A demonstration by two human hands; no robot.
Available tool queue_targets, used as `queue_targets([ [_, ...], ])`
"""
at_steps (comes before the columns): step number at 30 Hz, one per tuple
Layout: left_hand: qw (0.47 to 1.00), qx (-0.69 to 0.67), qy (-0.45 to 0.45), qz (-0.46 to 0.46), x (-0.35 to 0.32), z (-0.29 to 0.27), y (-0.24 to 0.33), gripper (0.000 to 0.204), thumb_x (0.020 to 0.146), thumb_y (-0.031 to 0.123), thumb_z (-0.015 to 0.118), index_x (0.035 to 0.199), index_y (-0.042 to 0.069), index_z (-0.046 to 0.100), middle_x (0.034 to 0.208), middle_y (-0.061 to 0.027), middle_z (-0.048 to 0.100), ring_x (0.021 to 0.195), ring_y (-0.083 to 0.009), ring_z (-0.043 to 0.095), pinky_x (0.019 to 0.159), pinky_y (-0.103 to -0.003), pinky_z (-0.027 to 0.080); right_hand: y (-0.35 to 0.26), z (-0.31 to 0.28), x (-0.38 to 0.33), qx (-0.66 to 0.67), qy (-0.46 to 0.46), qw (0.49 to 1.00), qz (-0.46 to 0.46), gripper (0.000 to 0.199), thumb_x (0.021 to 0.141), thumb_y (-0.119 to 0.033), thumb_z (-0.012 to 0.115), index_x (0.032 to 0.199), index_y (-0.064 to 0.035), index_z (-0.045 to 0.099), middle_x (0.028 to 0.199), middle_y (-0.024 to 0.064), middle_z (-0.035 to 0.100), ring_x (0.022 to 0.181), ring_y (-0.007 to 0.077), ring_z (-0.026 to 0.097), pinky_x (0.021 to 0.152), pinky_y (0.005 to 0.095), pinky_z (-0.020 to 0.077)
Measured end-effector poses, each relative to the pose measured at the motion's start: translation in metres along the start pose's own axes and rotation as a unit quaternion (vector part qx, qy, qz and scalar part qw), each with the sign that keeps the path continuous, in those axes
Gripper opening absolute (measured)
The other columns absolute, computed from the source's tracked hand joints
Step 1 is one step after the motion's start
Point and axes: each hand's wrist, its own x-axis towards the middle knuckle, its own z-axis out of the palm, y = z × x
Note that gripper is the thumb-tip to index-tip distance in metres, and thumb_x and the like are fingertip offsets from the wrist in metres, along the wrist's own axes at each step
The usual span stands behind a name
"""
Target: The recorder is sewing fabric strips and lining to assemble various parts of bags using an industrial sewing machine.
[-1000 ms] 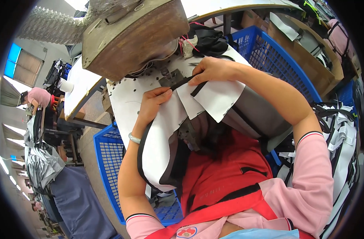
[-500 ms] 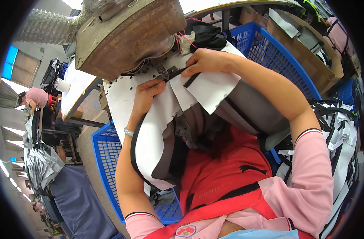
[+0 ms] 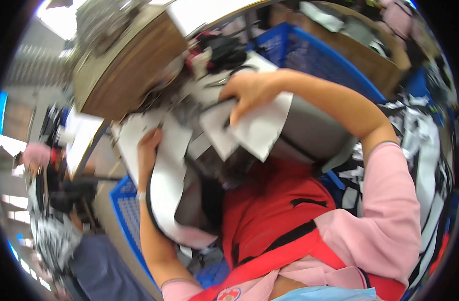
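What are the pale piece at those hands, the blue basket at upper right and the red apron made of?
The pale piece looks like matte fabric or thin synthetic sheet: it curves, with pointed corners. The blue basket is probably smooth moulded plastic: even colour, stiff rim. The red apron seems matte cloth, softly creased.

Blur smears much of the view, heavily around the left hand (image 3: 148, 145) and the metal box (image 3: 129, 65) beyond it; the red apron (image 3: 274, 210) below the right hand (image 3: 249, 93) reads a little crisper. White glare burns out patches far beyond the left hand and on the tabletop (image 3: 199, 12) beyond both hands. The white fabric (image 3: 259, 133) under the right hand is brightly lit, with dark shadow below and between the hands. Black vignetting rings the bent edges.
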Motion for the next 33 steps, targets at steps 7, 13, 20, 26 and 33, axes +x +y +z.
queue_targets([
  [7, 0.993, -0.008, -0.111, -0.043, -0.094, 0.064, -0.023, 0.026, 0.084, 0.010, 0.070, 0.107, -0.004, 0.068, 0.092, -0.0009, 0.067, 0.081, -0.0084, 0.058, 0.075, -0.022, 0.046, -0.050, 0.036, -0.143, -0.220, -0.188, 0.956, 0.039, 0.024, 0.067, -0.019, 0.074, 0.082, -0.0004, 0.069, 0.076, 0.0188, 0.066, 0.076, 0.0363, 0.066, 0.069, 0.0470, 0.0519],
  [13, 0.972, -0.051, -0.223, -0.060, -0.108, 0.112, -0.040, 0.019, 0.086, 0.006, 0.070, 0.102, -0.002, 0.069, 0.087, -0.0015, 0.068, 0.075, -0.0076, 0.060, 0.071, -0.021, 0.048, 0.017, -0.134, -0.239, -0.211, 0.059, 0.954, 0.205, 0.044, 0.068, -0.036, 0.079, 0.096, -0.0037, 0.070, 0.087, 0.0162, 0.068, 0.088, 0.0316, 0.065, 0.078, 0.0407, 0.0502],
  [20, 0.969, -0.015, -0.232, -0.088, -0.103, 0.140, -0.041, 0.019, 0.085, 0.006, 0.070, 0.101, -0.003, 0.068, 0.085, -0.0017, 0.068, 0.074, -0.0076, 0.060, 0.069, -0.021, 0.047, 0.118, -0.272, -0.382, -0.404, 0.573, 0.650, 0.293, 0.034, 0.075, -0.032, 0.075, 0.099, -0.0080, 0.071, 0.087, 0.0205, 0.069, 0.084, 0.0385, 0.066, 0.075, 0.0440, 0.0519],
  [26, 0.972, 0.006, -0.215, -0.099, -0.099, 0.154, -0.040, 0.021, 0.084, 0.007, 0.071, 0.101, -0.004, 0.069, 0.086, -0.0023, 0.068, 0.075, -0.0079, 0.060, 0.069, -0.021, 0.048, 0.261, -0.281, -0.433, -0.418, 0.553, 0.589, 0.416, 0.038, 0.084, -0.015, 0.061, 0.122, -0.0137, 0.060, 0.123, 0.0185, 0.058, 0.110, 0.0358, 0.059, 0.089, 0.0463, 0.0485],
  [33, 0.973, 0.106, -0.202, -0.043, -0.093, 0.151, -0.030, 0.027, 0.083, 0.012, 0.072, 0.105, -0.003, 0.068, 0.088, -0.0027, 0.069, 0.077, -0.0088, 0.060, 0.069, -0.023, 0.048, 0.289, -0.102, -0.281, -0.274, 0.097, 0.858, 0.424, 0.024, 0.071, -0.017, 0.072, 0.095, -0.0177, 0.075, 0.095, 0.0071, 0.072, 0.090, 0.0276, 0.068, 0.076, 0.0423, 0.0543],
])
